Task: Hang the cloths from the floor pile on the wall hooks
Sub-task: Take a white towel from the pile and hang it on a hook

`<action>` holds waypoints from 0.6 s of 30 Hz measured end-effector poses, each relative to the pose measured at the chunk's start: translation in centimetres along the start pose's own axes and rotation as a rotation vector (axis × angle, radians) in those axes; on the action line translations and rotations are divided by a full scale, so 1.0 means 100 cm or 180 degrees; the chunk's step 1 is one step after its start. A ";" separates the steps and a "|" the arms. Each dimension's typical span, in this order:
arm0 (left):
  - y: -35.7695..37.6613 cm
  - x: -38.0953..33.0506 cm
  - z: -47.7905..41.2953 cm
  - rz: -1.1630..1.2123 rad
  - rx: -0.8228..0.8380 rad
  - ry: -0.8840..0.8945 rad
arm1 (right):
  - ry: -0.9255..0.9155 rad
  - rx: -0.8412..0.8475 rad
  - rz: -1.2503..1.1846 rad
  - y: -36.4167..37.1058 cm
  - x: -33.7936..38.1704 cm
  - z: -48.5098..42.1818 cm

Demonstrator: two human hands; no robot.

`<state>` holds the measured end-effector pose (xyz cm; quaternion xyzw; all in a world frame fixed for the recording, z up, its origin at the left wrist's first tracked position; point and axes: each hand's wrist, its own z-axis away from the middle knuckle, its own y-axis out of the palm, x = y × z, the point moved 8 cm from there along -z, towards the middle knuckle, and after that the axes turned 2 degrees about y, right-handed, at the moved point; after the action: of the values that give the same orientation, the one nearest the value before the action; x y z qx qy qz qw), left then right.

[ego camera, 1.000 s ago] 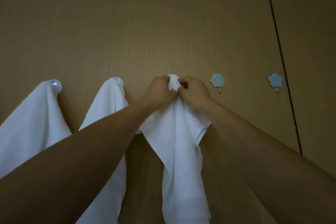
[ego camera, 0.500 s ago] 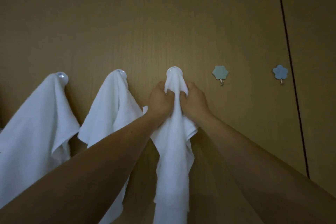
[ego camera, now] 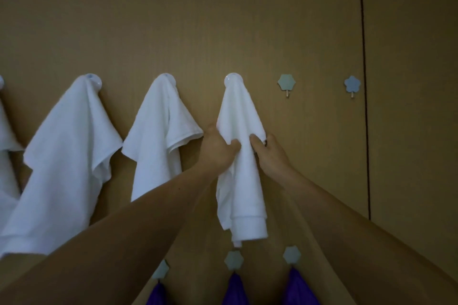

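White cloth (ego camera: 239, 116) hung from the round hook (ego camera: 232, 80) on the wall, gripped at mid-height from both sides by the left hand (ego camera: 216, 150) and right hand (ego camera: 270, 156), fingers (ego camera: 235, 143) curled into its folds.

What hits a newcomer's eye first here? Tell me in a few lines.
The left hand and the right hand both grip a white cloth hanging from a round hook mid-way along the wooden wall. To its left, more white cloths drape from similar hooks, and to its right two flower-shaped hooks are bare. Purple cloths hang from a lower row at the bottom edge.
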<state>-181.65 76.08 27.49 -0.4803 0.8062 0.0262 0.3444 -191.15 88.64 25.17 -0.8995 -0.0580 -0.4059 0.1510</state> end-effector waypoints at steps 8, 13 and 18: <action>-0.028 -0.011 0.081 -0.0938 0.0330 0.0113 | 0.0590 -0.0305 0.0561 -0.009 0.001 0.113; -0.026 0.003 0.164 -0.0977 0.0686 0.0280 | 0.0869 -0.0344 0.0863 -0.011 -0.010 0.217; 0.003 0.025 0.269 -0.0972 0.1524 0.0040 | 0.1470 -0.0129 0.1235 -0.031 -0.040 0.340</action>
<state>-168.33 84.41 5.47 -0.5014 0.7099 -0.2201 0.4430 -170.30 102.51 1.60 -0.7805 0.1590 -0.5643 0.2169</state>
